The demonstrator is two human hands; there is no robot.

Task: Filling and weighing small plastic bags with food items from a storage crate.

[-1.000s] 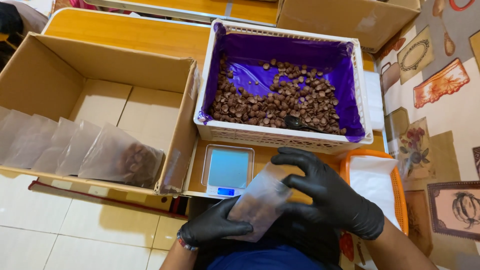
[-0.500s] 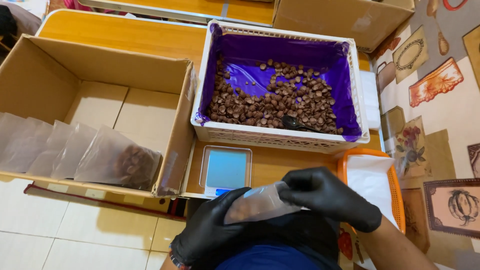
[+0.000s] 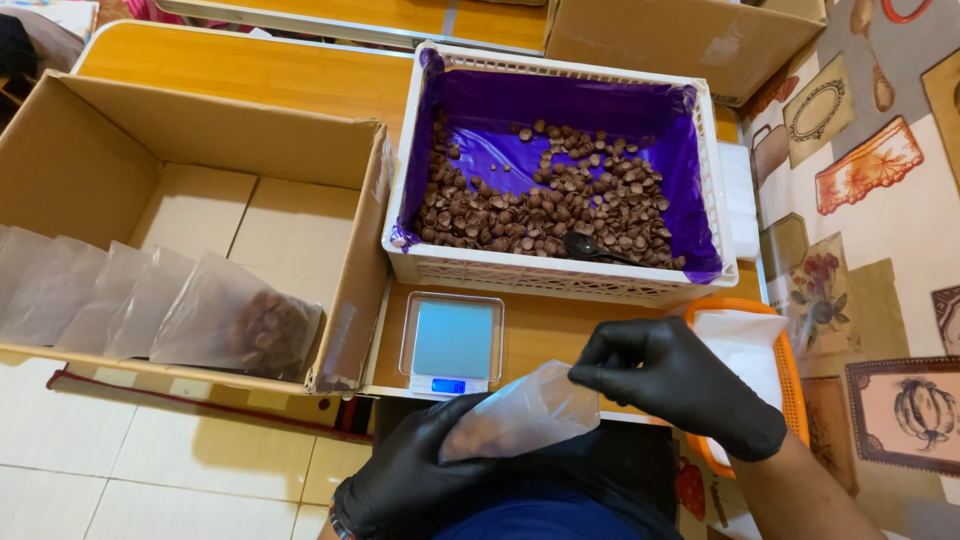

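Note:
Both my hands wear black gloves and hold a frosted clear plastic pouch [image 3: 520, 412] low in front of me. My left hand [image 3: 410, 480] cups the pouch from below. My right hand [image 3: 680, 385] pinches its upper edge. Just ahead sits a small digital scale [image 3: 452, 342] with a lit blue display and a bare platform. Behind it stands a white crate [image 3: 560, 275] lined with purple plastic, holding several brown nuts [image 3: 530, 205] and a dark spoon [image 3: 590, 247].
An open cardboard box [image 3: 200, 130] at the left holds a row of filled pouches [image 3: 235, 325]. An orange tray [image 3: 790, 380] with white bags lies at the right. Another cardboard box [image 3: 690, 35] sits at the back. White tiled floor [image 3: 120, 470] shows below.
The pouch has tipped from upright to lying slanted across my left hand. My right hand has shifted right and up to the pouch's top edge.

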